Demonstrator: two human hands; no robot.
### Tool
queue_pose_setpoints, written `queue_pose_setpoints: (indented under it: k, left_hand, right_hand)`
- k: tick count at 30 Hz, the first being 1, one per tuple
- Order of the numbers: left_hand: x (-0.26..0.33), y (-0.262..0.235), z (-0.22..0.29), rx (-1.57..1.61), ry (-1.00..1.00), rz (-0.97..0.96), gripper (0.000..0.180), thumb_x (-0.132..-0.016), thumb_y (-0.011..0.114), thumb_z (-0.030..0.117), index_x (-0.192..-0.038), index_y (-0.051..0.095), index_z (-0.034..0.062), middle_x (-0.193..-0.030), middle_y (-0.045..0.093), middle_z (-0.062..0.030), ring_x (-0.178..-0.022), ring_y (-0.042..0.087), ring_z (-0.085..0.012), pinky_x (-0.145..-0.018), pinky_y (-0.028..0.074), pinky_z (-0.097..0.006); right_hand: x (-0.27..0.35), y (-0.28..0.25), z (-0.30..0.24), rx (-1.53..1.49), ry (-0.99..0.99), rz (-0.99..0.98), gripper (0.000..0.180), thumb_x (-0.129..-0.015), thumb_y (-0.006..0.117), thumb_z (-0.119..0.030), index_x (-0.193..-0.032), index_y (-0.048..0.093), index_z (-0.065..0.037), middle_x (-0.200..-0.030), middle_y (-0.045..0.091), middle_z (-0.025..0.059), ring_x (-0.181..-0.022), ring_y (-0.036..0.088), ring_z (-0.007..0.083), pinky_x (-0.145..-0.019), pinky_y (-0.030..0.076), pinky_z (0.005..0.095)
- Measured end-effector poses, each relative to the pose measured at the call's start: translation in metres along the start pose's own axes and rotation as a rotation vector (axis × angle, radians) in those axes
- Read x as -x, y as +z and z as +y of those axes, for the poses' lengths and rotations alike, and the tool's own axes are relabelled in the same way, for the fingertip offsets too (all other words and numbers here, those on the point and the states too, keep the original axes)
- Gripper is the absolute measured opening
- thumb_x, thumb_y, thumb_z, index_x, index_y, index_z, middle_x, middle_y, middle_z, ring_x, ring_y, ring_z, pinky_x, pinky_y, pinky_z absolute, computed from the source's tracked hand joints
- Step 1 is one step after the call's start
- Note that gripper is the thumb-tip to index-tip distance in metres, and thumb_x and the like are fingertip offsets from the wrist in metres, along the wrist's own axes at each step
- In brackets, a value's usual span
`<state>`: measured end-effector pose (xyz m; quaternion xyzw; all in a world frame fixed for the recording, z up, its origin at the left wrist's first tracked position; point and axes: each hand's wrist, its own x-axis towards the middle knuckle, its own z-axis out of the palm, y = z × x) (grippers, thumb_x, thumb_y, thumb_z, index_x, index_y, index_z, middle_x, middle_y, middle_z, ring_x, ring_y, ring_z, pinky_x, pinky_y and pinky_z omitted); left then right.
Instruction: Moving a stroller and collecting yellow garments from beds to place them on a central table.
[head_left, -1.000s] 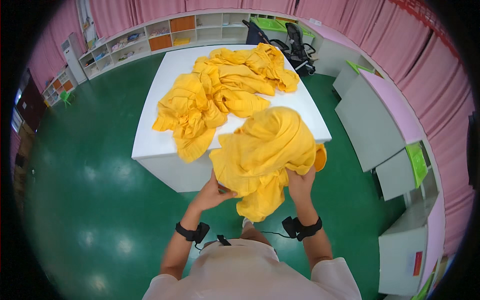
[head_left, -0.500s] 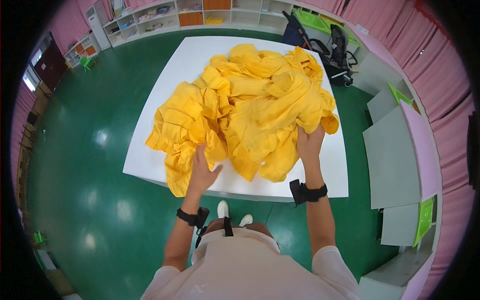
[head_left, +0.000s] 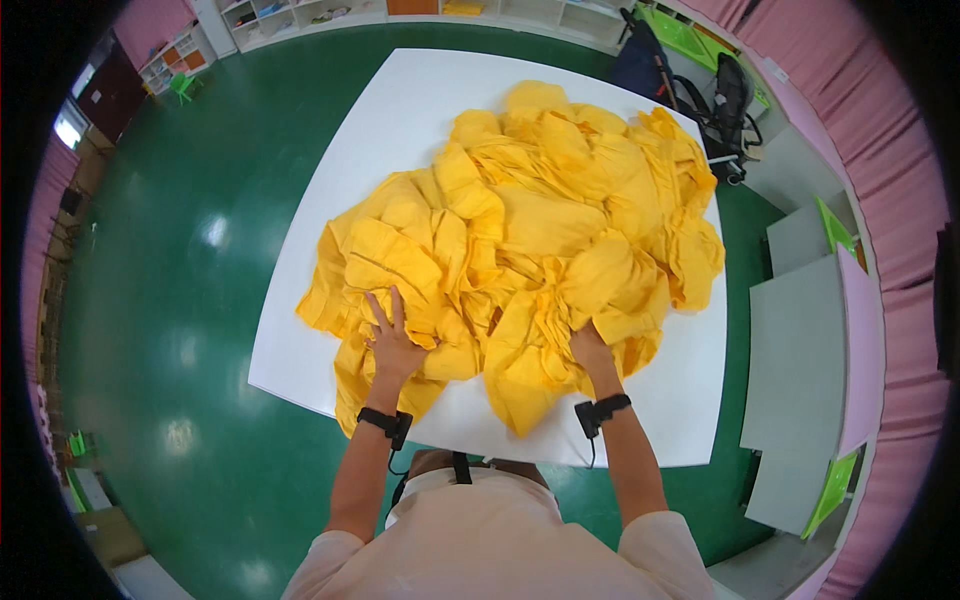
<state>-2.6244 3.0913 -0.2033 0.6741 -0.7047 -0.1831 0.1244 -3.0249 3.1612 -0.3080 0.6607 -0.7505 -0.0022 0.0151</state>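
A large crumpled heap of yellow cloth [head_left: 550,220], full of loose folds, covers much of the white table [head_left: 345,160]. My left hand [head_left: 396,352] rests open on the near left part of the heap, its fingers spread over the fabric. Toward the near right, my right hand [head_left: 592,352] is closed on a bunched part of the cloth, and folds hide its fingertips. Some fabric at the front left hangs over the table's near edge. Each wrist wears a black strap with a small box.
Folded strollers [head_left: 730,115] stand beyond the far right corner of the table. Grey and pink cabinets [head_left: 800,350] line the right side, with pink curtains [head_left: 870,150] behind. White shelves [head_left: 300,18] run along the back. The floor [head_left: 180,300] is green.
My left hand has moved onto the cloth with fingers spread. My right hand has come nearer and slightly left, and the heap's right side is rearranged. My view has shifted closer over the table.
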Motion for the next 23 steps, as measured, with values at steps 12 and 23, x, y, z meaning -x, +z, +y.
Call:
queue_pose_setpoints:
  k: [12,23]
  left_hand:
    - [-0.035,0.007,-0.005,-0.141,-0.056,-0.035,0.129,-0.067,0.087,0.032,-0.161,-0.001,0.0235,-0.164,-0.005,-0.0254,-0.136,0.034,-0.0572,-0.104,0.031,-0.074]
    - [-0.045,-0.044,-0.014,-0.179,-0.228,-0.165,0.118,-0.073,0.080,0.041,-0.161,0.003,0.0242,-0.166,-0.004,-0.0224,-0.148,0.010,-0.0550,-0.109,0.019,-0.076]
  right_hand:
    - [-0.013,-0.043,-0.043,-0.411,0.109,-0.199,0.057,-0.097,0.050,-0.041,-0.145,0.046,-0.010,-0.150,0.046,0.0183,-0.140,0.039,0.0374,-0.117,0.030,0.0454]
    - [-0.069,-0.027,-0.073,-0.453,-0.199,-0.141,0.079,-0.093,0.057,-0.056,-0.156,0.032,-0.015,-0.162,0.028,0.0145,-0.149,0.025,0.0357,-0.122,0.020,0.0478]
